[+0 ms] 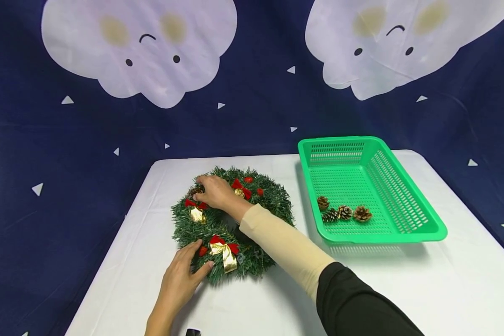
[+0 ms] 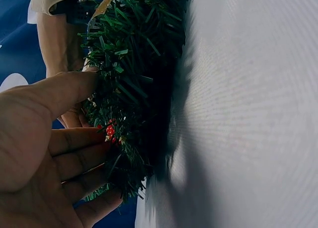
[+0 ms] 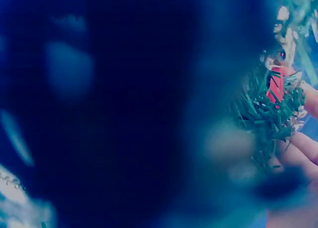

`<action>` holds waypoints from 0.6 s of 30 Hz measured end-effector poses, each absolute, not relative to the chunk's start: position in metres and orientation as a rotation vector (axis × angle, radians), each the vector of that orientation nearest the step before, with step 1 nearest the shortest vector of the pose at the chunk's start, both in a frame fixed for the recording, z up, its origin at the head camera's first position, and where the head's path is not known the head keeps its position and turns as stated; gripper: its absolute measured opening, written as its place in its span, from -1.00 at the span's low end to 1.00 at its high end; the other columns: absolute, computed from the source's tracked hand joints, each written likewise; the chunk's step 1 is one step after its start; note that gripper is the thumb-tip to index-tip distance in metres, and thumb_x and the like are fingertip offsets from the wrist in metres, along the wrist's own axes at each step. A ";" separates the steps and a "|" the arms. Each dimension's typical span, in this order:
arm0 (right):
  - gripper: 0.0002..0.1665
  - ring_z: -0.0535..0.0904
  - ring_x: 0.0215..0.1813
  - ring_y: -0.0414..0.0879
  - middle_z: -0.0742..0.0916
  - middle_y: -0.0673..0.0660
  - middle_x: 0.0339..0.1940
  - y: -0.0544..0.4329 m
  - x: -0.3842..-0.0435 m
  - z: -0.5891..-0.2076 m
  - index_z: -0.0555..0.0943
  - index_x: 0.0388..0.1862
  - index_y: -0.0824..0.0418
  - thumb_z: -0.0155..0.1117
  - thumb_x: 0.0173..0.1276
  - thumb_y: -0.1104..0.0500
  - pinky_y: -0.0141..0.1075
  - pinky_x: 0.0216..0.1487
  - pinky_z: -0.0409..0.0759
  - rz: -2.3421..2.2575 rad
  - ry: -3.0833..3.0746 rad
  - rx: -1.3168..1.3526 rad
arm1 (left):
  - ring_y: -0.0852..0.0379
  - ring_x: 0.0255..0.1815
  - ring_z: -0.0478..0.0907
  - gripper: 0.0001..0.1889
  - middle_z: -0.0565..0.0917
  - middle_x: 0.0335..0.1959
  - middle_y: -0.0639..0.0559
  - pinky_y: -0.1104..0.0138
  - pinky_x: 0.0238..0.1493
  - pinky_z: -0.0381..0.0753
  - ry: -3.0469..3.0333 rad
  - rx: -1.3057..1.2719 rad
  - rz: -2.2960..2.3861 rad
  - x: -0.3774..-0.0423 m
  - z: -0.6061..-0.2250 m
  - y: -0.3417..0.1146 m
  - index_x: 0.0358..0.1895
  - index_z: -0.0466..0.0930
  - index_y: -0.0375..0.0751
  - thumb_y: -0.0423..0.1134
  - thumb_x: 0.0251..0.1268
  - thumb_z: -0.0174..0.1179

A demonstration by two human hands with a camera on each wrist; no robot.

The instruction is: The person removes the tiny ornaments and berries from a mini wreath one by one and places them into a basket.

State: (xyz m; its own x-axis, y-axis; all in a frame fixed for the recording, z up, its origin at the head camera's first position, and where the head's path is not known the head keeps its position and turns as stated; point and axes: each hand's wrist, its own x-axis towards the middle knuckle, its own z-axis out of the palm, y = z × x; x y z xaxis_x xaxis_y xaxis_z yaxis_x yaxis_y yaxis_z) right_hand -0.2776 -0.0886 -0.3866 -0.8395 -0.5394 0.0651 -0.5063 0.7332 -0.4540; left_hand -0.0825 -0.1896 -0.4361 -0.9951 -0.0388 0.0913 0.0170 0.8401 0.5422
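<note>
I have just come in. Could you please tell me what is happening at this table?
A person works on a green wreath with red and gold bows, lying on a white table. The right hand pinches what looks like a pine cone on the wreath's far left part. The left hand touches its near left edge. To the right, a green basket holds four pine cones.

Wreath [image 1: 206,228] on the table [image 1: 466,284], left of the basket [image 1: 344,179] (pinecones [image 1: 345,213] in its near left corner), backdrop [image 1: 256,93] behind
</note>
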 end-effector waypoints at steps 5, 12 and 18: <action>-0.38 0.53 0.22 -0.08 0.61 -0.02 0.22 -0.091 -0.277 -0.390 0.43 0.30 -0.01 0.21 0.30 -0.16 -0.20 0.19 0.56 -0.669 2.874 -0.846 | -0.17 0.34 0.35 -0.29 0.45 0.31 -0.17 -0.12 0.23 0.41 -2.922 0.024 -0.862 -0.082 -0.438 -0.189 0.34 0.35 -0.15 0.04 0.13 0.30; -0.39 0.55 0.18 -0.07 0.63 0.00 0.18 -0.091 -0.277 -0.389 0.44 0.29 -0.01 0.23 0.29 -0.15 -0.19 0.15 0.58 -0.637 2.906 -0.828 | -0.19 0.32 0.37 -0.30 0.46 0.29 -0.19 -0.12 0.23 0.41 -2.887 -0.011 -0.852 -0.083 -0.439 -0.190 0.33 0.37 -0.18 0.03 0.13 0.30; -0.40 0.55 0.16 -0.07 0.66 0.02 0.13 -0.092 -0.277 -0.389 0.46 0.27 0.00 0.23 0.28 -0.15 -0.19 0.11 0.60 -0.610 2.908 -0.850 | -0.19 0.32 0.37 -0.30 0.46 0.29 -0.20 -0.12 0.23 0.41 -2.885 -0.016 -0.854 -0.083 -0.439 -0.190 0.33 0.37 -0.18 0.01 0.13 0.31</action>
